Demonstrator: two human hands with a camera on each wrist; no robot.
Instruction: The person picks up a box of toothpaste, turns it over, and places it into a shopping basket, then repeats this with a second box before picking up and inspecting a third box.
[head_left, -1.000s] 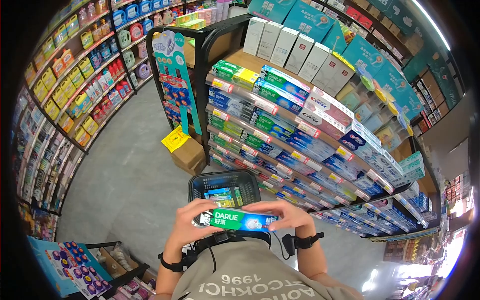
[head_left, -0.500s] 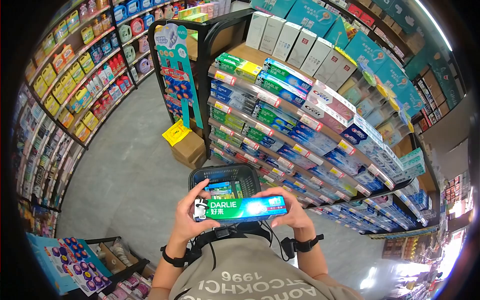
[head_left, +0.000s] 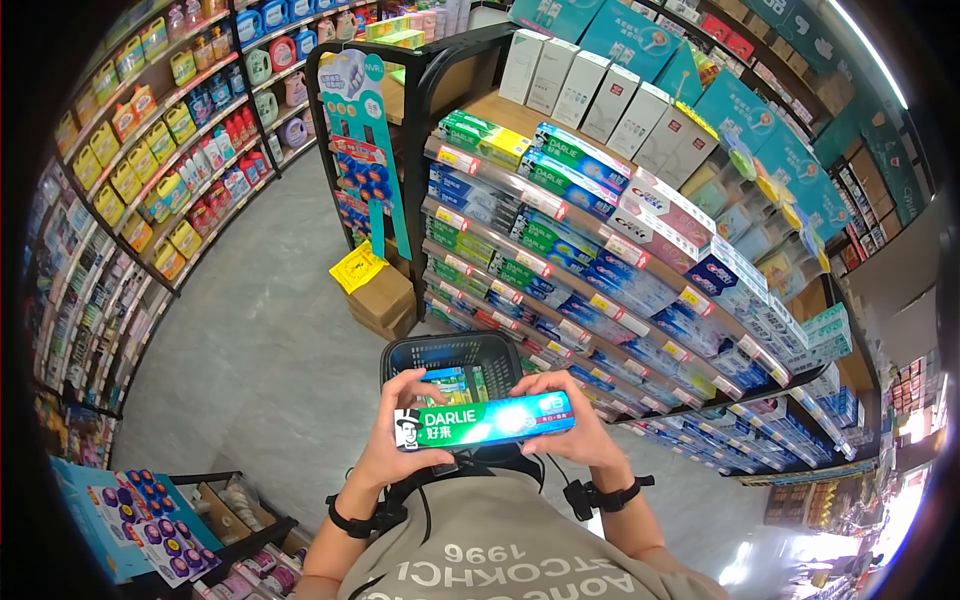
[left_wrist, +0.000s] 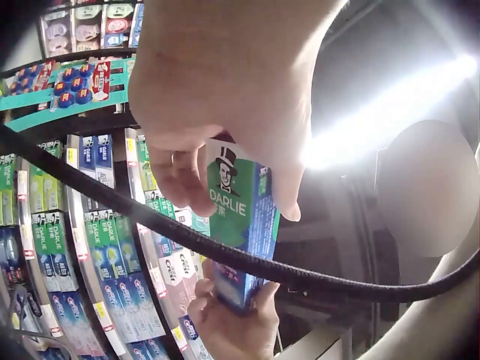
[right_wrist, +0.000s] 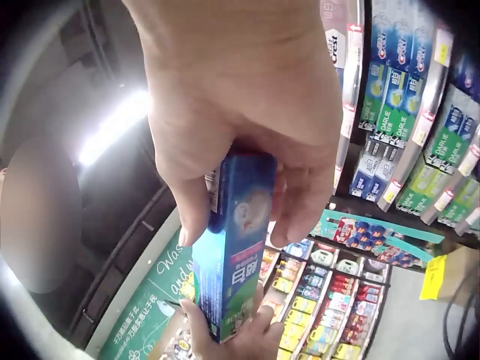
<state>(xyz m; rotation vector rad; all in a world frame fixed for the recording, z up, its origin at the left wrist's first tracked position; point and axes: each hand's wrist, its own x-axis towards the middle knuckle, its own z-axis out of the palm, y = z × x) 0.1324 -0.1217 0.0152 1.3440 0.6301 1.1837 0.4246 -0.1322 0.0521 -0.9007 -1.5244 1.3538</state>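
Left hand (head_left: 388,438) and right hand (head_left: 582,432) are holding 1 long green-and-blue cardboard box (head_left: 490,424) level over the near side of a black plastic basket (head_left: 398,356). Left fingers are clamping the top-hat-man end, right fingers the blue end; thumbs are pressing on the side nearer the body.

Box front is reading "DARLIE 好来" in white; blue end is showing "超白" in the right wrist view. Basket is carrying small blue, green and yellow boxes (head_left: 446,378), print too small to read.

Ahead, a tiered shelf rack with a wooden top (head_left: 512,112) is displaying blue-and-green DARLIE cartons (head_left: 578,150) beside white-and-pink Crest cartons (head_left: 655,198), red-and-white price tags running along the shelf edges. Green wall board (right_wrist: 142,315) is showing script starting "Wa", rest hidden. Khaki T-shirt (head_left: 470,510) is showing "1996" upside down.
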